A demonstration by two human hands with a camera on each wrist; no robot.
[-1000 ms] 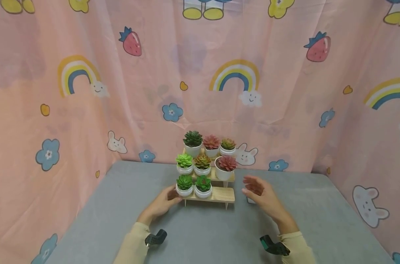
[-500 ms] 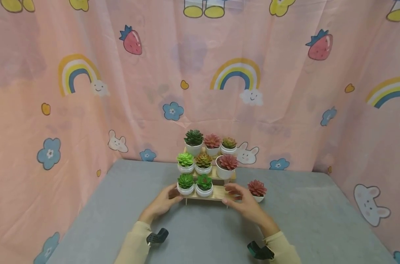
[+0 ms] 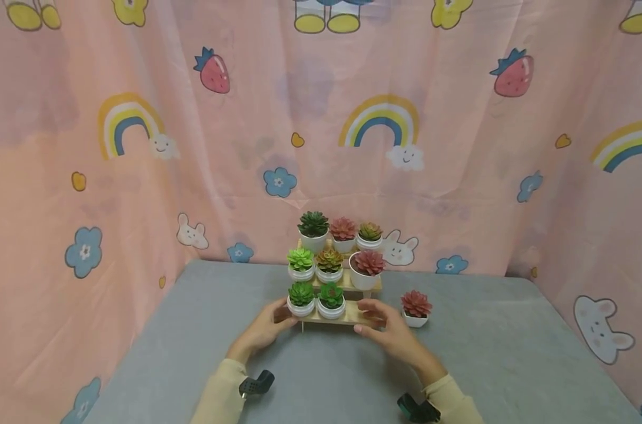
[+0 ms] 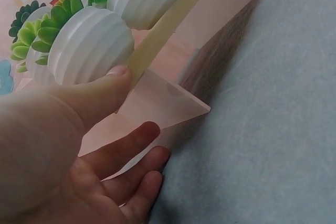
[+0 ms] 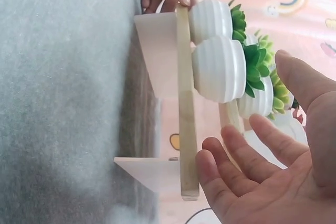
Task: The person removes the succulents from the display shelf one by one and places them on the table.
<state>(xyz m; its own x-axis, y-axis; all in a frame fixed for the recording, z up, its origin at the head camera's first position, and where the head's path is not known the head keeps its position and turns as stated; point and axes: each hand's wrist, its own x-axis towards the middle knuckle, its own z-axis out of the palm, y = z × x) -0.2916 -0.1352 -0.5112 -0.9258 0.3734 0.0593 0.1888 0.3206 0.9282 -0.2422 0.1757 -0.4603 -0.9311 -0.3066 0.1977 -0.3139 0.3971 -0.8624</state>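
Note:
A wooden three-step plant stand holds several potted artificial succulents. Two green succulents in ribbed white pots stand on its lowest step, toward the left. My left hand holds the left end of that step, its thumb on the board's corner; the left wrist view shows other fingers beside a pale support leg. My right hand is at the step's right end. In the right wrist view its fingers are spread and loosely bent beside the board, the thumb held apart.
One red succulent in a white pot stands on the grey table, right of my right hand. Another red one leans in a larger pot on the middle step. A pink printed curtain hangs behind the table.
My right hand has moved left from beside the red succulent on the table to the stand's right end, uncovering that plant. My left hand has stayed at the stand's left end.

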